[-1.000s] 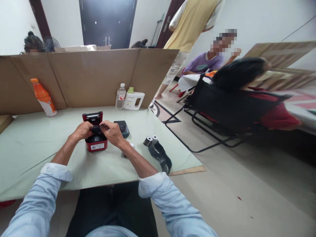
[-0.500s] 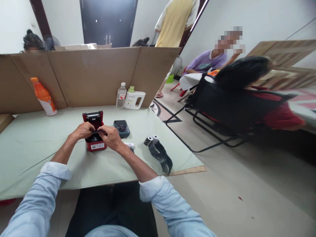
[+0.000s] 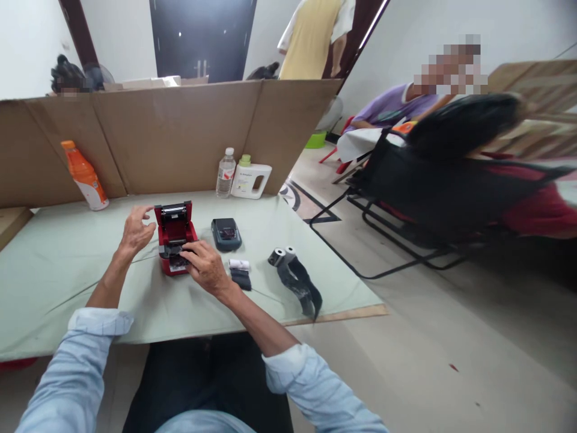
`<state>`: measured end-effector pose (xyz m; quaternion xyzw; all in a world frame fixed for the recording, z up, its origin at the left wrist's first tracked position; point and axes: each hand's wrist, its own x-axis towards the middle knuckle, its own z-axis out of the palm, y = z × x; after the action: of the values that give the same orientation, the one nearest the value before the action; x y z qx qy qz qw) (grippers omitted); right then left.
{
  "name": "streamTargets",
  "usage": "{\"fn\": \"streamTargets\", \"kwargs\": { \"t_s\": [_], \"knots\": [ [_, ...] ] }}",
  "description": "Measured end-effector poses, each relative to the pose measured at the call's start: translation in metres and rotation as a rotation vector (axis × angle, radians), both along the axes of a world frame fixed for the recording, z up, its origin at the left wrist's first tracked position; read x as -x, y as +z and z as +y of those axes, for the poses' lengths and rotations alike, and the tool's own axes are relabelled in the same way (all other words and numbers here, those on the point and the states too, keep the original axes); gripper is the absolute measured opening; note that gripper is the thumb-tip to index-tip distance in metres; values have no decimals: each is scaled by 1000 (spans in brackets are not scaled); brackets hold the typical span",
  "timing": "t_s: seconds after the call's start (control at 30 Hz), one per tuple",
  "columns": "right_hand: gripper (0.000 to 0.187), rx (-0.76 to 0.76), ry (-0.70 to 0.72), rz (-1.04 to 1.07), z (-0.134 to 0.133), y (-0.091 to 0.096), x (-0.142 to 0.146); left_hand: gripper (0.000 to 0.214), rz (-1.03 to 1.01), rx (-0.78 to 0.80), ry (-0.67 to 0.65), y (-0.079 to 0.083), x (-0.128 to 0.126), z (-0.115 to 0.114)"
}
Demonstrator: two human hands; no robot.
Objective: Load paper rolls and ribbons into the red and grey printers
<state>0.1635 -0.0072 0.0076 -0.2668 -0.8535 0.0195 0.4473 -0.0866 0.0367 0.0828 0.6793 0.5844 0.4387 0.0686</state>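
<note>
A small red label printer point(image 3: 192, 231) stands on the table with its black-and-red lid point(image 3: 173, 214) raised. My left hand point(image 3: 139, 230) is beside the lid's left side, its fingers spread and nothing in them. At the printer's front, my right hand point(image 3: 205, 264) has its fingertips closed on a glossy black ribbon point(image 3: 179, 260), which partly covers the white front label. The exact pinch point is hidden by the fingers. To the right of the printer lie a white roll with a dark ribbon roll point(image 3: 240, 280) in front of it.
Behind the printer's right side sits a dark handheld device point(image 3: 226, 234). Two ribbon rolls point(image 3: 283, 255) trail black film to the right. An orange bottle point(image 3: 85, 175), a water bottle point(image 3: 225, 173) and a white jug point(image 3: 251, 181) line the cardboard screen point(image 3: 175, 138). People sit at right.
My left hand has let go at the printer's front and moved up-left, its fingers opening. My right hand stays at the front, where black ribbon now covers part of the label.
</note>
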Motion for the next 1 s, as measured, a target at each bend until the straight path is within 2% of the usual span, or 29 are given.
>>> {"fn": "streamTargets", "kwargs": {
  "t_s": [0.1,0.2,0.3,0.47,0.63,0.8,0.9,1.0],
  "knots": [
    [37,11,-29,-4,-1,-6,2,69,-53,40,-63,-1,2,23],
    [39,3,-39,-2,-1,-8,3,68,-36,81,-91,-1,2,28],
    [39,-15,-41,2,-1,-9,3,62,-28,61,-114,-3,0,13],
    [40,-21,-26,38,-2,-13,2,49,34,14,-218,-10,-5,-30],
    [39,-20,-31,41,-2,-15,2,49,100,33,-293,-21,-6,-61],
    [36,-51,-20,37,-1,-16,1,61,145,101,-337,-26,-2,-73],
    [38,-51,-17,34,-1,-16,1,73,185,89,-298,-30,-4,-74],
    [38,-44,-28,29,-1,-15,1,75,220,47,-244,-39,-9,-74]
  ]
}}
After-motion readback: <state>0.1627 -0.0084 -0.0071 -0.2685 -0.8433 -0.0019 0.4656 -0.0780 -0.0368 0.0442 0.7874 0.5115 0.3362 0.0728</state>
